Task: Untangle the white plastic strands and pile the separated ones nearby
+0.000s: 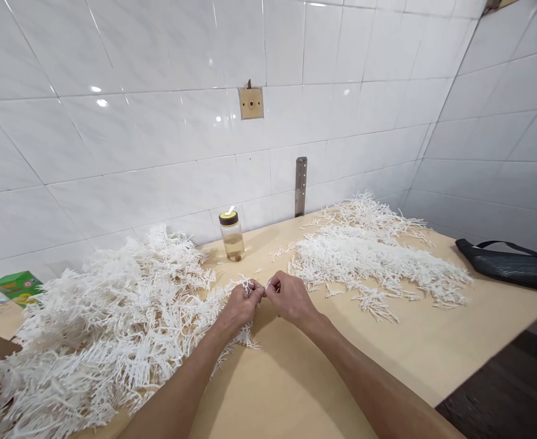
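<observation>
White strands (pixel 113 311) lie in two heaps on the tabletop (pixel 286 378); beside the nearer, left heap, my left hand (pixel 242 305) and right hand (pixel 291 297) have some in a pinched grip. Beyond: one lidded bottle (pixel 232 239), one metal strip (pixel 300 186).

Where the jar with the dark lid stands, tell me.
In the head view, the jar stands slightly left of centre on the table, close to the tiled wall, right of the larger white strand pile and beyond the left hand.
</observation>
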The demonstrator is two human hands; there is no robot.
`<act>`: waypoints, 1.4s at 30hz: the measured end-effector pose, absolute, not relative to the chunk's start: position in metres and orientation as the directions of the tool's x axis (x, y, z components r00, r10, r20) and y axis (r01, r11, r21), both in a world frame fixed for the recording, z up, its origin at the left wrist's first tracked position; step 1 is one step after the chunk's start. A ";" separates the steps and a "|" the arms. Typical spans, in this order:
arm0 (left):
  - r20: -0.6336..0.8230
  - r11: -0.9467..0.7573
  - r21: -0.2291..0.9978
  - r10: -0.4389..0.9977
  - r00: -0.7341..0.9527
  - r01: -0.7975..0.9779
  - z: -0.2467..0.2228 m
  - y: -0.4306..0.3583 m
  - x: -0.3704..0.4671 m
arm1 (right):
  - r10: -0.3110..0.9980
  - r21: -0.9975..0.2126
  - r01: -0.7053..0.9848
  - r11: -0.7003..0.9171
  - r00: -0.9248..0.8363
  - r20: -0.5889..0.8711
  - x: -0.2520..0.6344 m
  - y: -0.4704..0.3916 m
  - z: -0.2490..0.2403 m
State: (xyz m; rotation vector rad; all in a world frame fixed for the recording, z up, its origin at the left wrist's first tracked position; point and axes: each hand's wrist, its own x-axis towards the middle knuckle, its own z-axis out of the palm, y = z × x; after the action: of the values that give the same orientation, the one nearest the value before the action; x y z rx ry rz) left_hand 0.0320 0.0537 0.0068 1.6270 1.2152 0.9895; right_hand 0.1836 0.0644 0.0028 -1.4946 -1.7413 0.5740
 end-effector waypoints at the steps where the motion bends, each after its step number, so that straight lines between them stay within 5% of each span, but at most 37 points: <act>1: 0.109 -0.173 0.935 0.971 0.213 0.311 0.008 0.053 0.033 | 0.986 -0.798 0.583 0.150 -0.030 0.163 0.185 0.064 0.004; 3: 0.109 -0.178 0.931 0.969 0.223 0.319 0.009 0.051 0.033 | 0.994 -0.840 0.531 0.111 -0.067 0.089 0.186 0.062 0.006; 8: 0.103 -0.168 0.936 0.971 0.215 0.309 0.007 0.048 0.028 | 0.895 -0.657 0.644 0.391 -0.101 0.434 0.187 0.065 0.001; 13: 0.223 -0.263 0.863 0.964 0.142 0.432 0.001 0.049 0.028 | 0.970 -0.839 0.538 0.080 0.151 0.190 0.220 0.081 -0.002; 17: 0.233 -0.237 0.878 0.970 0.061 0.416 -0.002 0.050 0.031 | 0.898 -0.695 0.717 0.045 0.276 0.342 0.245 0.088 -0.001; 20: 0.221 -0.220 0.901 0.974 0.040 0.374 -0.001 0.049 0.033 | 0.891 -0.644 0.750 0.152 0.178 0.418 0.238 0.082 0.002; 24: 0.194 -0.191 0.927 0.981 0.023 0.323 0.000 0.049 0.032 | 0.881 -0.701 0.563 0.438 -0.114 0.459 0.207 0.066 0.005; 27: 0.163 -0.155 0.952 0.987 -0.008 0.263 -0.003 0.052 0.031 | 0.803 -0.603 0.560 0.568 -0.218 0.554 0.190 0.057 0.003; 33: 0.135 -0.129 0.963 0.991 -0.010 0.237 -0.002 0.053 0.033 | 0.779 -0.499 0.656 0.566 -0.228 0.584 0.184 0.058 -0.005; 42: 0.217 -0.208 0.855 0.976 0.037 0.476 0.001 0.047 0.039 | 0.877 -0.446 0.796 0.409 -0.208 0.433 0.180 0.053 0.000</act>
State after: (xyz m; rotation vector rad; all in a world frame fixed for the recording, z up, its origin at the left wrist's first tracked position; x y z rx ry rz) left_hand 0.0392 0.0473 0.0012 1.7398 1.4714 1.1105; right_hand 0.1802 0.0534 -0.0003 -1.4175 -2.0325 0.1650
